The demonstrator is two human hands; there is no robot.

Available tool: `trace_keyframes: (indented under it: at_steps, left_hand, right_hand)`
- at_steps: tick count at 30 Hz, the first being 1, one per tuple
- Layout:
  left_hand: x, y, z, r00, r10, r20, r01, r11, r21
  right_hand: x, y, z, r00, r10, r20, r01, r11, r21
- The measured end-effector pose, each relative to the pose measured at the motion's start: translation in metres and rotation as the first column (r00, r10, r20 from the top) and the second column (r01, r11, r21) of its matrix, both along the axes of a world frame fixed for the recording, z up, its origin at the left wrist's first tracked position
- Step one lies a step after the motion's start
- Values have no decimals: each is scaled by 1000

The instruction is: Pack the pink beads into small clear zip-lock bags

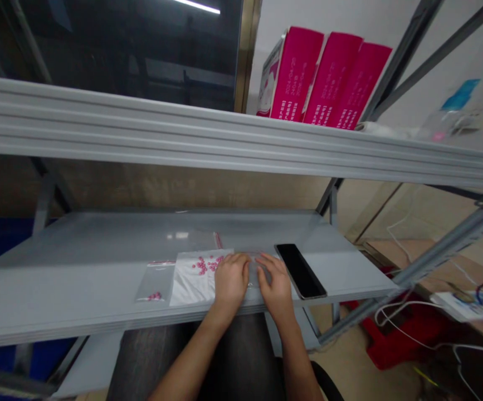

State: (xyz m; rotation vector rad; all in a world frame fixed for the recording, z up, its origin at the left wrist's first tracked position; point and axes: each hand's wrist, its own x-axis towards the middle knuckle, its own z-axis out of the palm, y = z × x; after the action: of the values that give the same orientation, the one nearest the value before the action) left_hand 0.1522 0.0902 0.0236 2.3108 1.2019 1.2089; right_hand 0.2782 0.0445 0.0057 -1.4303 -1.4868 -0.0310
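Observation:
My left hand (230,278) is closed, fingers curled together, at the right side of a white sheet (186,284). Beside it my right hand (276,283) has its thumb and fingers bent inward. A clear plastic bag (253,273) lies between the two hands, pinched at its sides; the fingertips partly hide it. Small pink tablets (202,264) are scattered on the white sheet, some close to my left hand. Left of the sheet lies a clear zip bag (151,284) holding several pink pieces. Another red-edged zip bag (218,240) rests behind the sheet.
A black phone (301,272) lies right of my right hand on the grey shelf (99,245). An upper shelf edge (183,133) crosses above, carrying several pink boxes (295,72). A metal post (433,239), white cables (408,306) and a red stool (385,340) stand to the right.

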Motion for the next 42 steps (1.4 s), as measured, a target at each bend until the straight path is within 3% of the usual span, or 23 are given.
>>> trace_keyframes:
  at_steps: [2,4,7,9,11,13,16,18,21,24,28,31,33,35,37,39,42]
  left_hand:
    - [-14,-7,4,998,-6,62,4,999,39]
    - [-33,-20,7,993,-32,116,22,996,86]
    - [-64,-47,10,963,-123,238,82,981,177]
    - [-80,-65,11,947,-114,300,75,987,139]
    - [-92,-79,10,926,-72,371,70,997,20]
    - [-99,-89,8,870,14,494,85,980,-178]
    - [-106,-94,2,727,211,653,179,860,-478]
    - [-112,-93,-3,653,293,698,253,784,-567]
    - [-125,-90,-11,607,322,727,290,762,-579]
    - [-137,-88,-16,652,327,684,203,794,-573]
    - [-145,-88,-15,755,313,577,26,864,-503]
    - [-144,-93,-7,808,363,465,-218,916,-336]
    - [-140,-99,0,824,403,399,-353,915,-195]
    - [-134,-107,6,871,350,345,-314,936,-158]
    - [-126,-114,8,927,207,313,-139,964,-228]
    - [-120,-119,9,948,97,303,1,951,-308]
    - [-117,-121,11,950,52,309,77,917,-391]
  right_hand:
    - [-2,-7,9,975,-31,-222,40,999,33]
    - [-3,-17,18,863,-41,-504,32,999,-26]
    - [-8,-32,28,674,6,-739,-201,964,-176]
    - [-14,-41,29,613,100,-784,-412,887,-208]
    - [-23,-47,26,557,179,-811,-555,807,-203]
    - [-33,-50,22,511,193,-838,-605,773,-191]
    - [-47,-52,15,486,168,-858,-620,757,-204]
    - [-52,-53,13,480,166,-862,-650,727,-222]
    - [-56,-56,12,452,191,-872,-720,655,-230]
    - [-59,-58,12,411,186,-892,-771,593,-231]
    - [-62,-59,12,420,129,-898,-747,611,-261]
    - [-66,-60,11,425,127,-896,-734,627,-260]
    - [-71,-62,10,426,128,-896,-742,615,-265]
    - [-79,-64,9,428,133,-894,-759,589,-276]
    - [-88,-66,9,432,149,-890,-779,558,-285]
    - [-96,-69,9,429,168,-887,-799,529,-286]
    - [-100,-72,11,422,184,-888,-818,500,-285]
